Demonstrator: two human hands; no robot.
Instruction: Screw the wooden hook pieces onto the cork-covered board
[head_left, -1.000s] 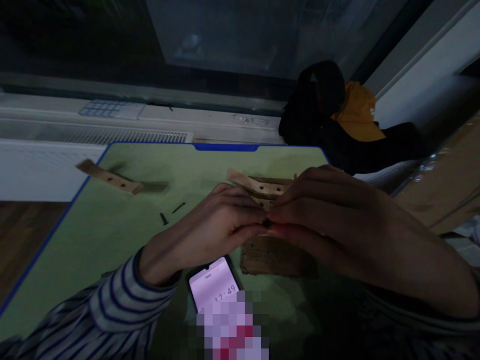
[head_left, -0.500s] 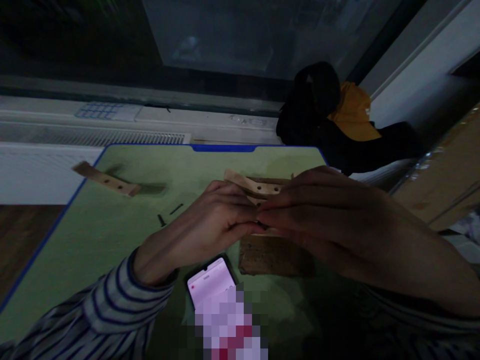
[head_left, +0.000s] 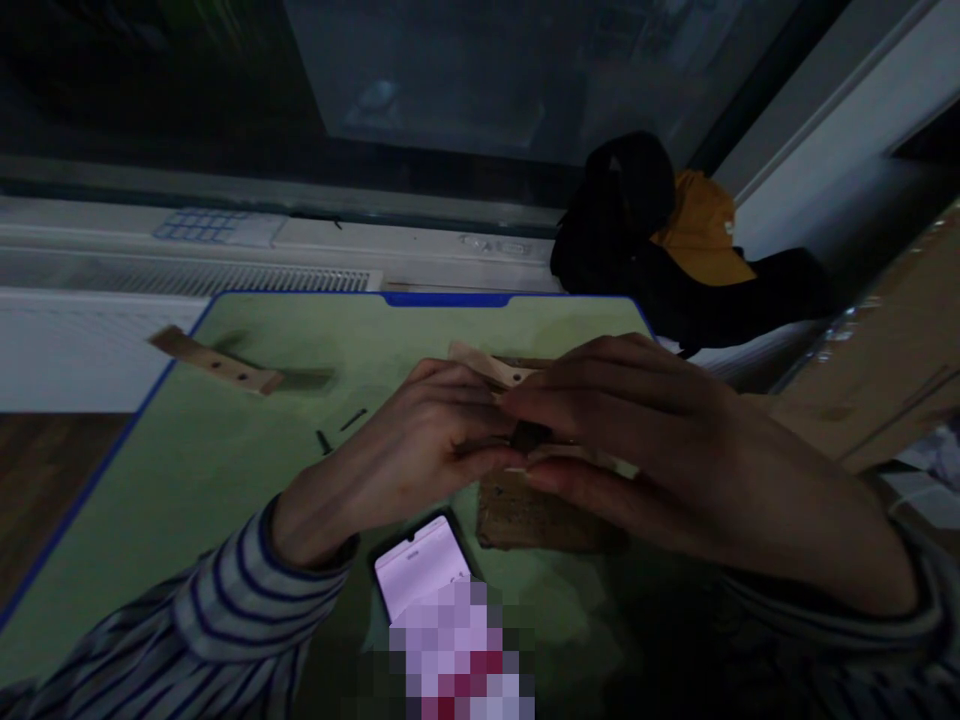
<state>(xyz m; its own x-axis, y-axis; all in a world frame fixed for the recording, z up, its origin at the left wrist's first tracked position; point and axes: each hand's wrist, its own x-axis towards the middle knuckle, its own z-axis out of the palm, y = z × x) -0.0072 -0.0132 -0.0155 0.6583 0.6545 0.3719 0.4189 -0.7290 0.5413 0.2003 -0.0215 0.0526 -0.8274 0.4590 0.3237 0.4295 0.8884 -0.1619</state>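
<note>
My left hand (head_left: 420, 440) and my right hand (head_left: 637, 440) meet fingertip to fingertip over the middle of the green mat (head_left: 225, 460). Both are closed, pinching a small dark piece (head_left: 529, 436) against a pale wooden strip with holes (head_left: 491, 365) that sticks out behind my fingers. A rough brown wooden block (head_left: 532, 515) lies on the mat just under the hands. Most of the strip and the dark piece are hidden by my fingers.
Another drilled wooden strip (head_left: 217, 362) lies at the mat's far left, with two small dark screws (head_left: 341, 428) nearer the middle. A lit phone (head_left: 424, 570) lies near my left wrist. Black and yellow clothing (head_left: 675, 240) is heaped at the right; a radiator grille (head_left: 187, 275) runs behind.
My right hand's fingers have slid a little left over the strip, covering more of its holes, and the dark piece now shows between the fingertips. The left hand stays put.
</note>
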